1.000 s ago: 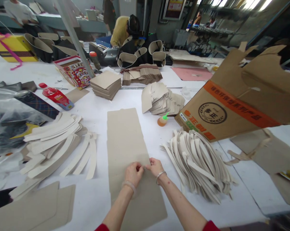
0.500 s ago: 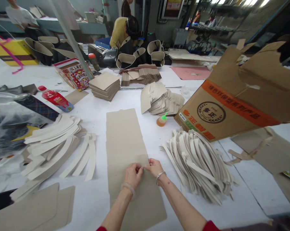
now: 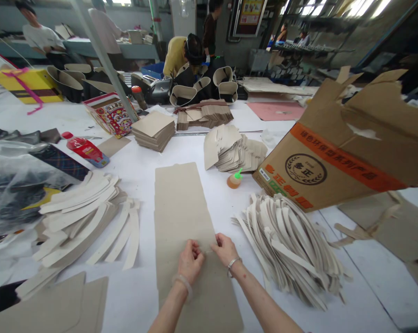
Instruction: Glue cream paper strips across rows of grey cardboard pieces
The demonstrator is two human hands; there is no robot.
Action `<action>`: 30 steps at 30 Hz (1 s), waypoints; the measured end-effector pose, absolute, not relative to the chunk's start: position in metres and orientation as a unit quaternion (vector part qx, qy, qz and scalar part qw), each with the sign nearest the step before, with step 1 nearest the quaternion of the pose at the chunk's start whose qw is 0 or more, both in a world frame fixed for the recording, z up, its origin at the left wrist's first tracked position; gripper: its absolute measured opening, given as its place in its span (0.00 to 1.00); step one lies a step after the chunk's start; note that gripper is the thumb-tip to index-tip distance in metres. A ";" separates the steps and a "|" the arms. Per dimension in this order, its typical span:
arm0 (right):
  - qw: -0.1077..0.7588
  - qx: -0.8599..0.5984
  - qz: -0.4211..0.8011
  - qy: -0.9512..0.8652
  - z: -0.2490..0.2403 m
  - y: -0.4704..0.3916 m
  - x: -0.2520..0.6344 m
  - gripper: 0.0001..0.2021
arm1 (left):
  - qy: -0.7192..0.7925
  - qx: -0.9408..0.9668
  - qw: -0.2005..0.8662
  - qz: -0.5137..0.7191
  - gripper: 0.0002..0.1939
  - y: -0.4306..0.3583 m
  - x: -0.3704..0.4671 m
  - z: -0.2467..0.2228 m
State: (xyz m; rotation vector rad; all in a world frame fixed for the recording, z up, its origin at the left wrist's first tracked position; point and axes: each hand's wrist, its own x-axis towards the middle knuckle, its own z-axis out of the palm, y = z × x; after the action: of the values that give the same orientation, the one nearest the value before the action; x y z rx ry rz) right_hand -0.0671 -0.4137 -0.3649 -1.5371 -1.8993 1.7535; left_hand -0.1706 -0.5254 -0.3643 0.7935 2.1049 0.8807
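A long beige-grey cardboard panel lies flat on the white table in front of me. Over its middle, my left hand has its fingers curled in a pinch; anything between them is too small to make out. My right hand, with a bangle on the wrist, is at the panel's right edge, thumb and fingertips pressed together. What it pinches, if anything, cannot be made out. A narrow gap separates the two hands.
Right of the panel lies a heap of pale curved strips, below a large cardboard box. A small glue bottle stands near stacked card pieces. More curved strips lie left. A person in yellow bends beyond the table.
My hands have drawn slightly apart over the panel, both still pinched. The whole view has shifted, so the table things sit a little lower and the background shows more.
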 end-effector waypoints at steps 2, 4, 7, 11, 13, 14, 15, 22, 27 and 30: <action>0.078 -0.513 0.553 -0.652 -0.363 -0.410 -0.067 0.04 | 0.810 0.294 0.359 0.359 0.10 -0.527 -0.171 -0.365; 0.085 -0.514 0.530 -0.669 -0.361 -0.406 -0.068 0.05 | 0.803 0.288 0.366 0.372 0.10 -0.527 -0.173 -0.366; 0.091 -0.518 0.501 -0.688 -0.361 -0.398 -0.072 0.07 | 0.795 0.284 0.379 0.379 0.11 -0.525 -0.175 -0.368; 0.090 -0.535 0.459 -0.704 -0.365 -0.382 -0.081 0.09 | 0.795 0.287 0.382 0.374 0.17 -0.521 -0.177 -0.368; 0.077 -0.537 0.444 -0.713 -0.367 -0.374 -0.087 0.07 | 0.796 0.292 0.382 0.367 0.18 -0.519 -0.177 -0.367; 0.067 -0.538 0.437 -0.718 -0.369 -0.371 -0.090 0.06 | 0.798 0.295 0.382 0.361 0.18 -0.519 -0.177 -0.366; 0.057 -0.539 0.430 -0.722 -0.370 -0.369 -0.093 0.05 | 0.802 0.299 0.380 0.352 0.18 -0.518 -0.177 -0.365; 0.013 -0.589 0.367 -0.720 -0.368 -0.376 -0.112 0.05 | 0.829 0.318 0.355 0.293 0.15 -0.510 -0.179 -0.361; 0.011 -0.610 0.361 -0.705 -0.365 -0.384 -0.117 0.08 | 0.834 0.336 0.324 0.294 0.15 -0.502 -0.181 -0.357; 0.013 -0.598 0.393 -0.698 -0.367 -0.381 -0.119 0.08 | 0.833 0.331 0.325 0.302 0.16 -0.497 -0.186 -0.358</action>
State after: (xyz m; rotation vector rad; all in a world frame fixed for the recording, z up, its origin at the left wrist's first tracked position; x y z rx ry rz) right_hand -0.1187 -0.3805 -0.3671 -1.8634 -2.1758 1.2253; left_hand -0.1864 -0.4972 -0.3583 0.8689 2.1824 0.7909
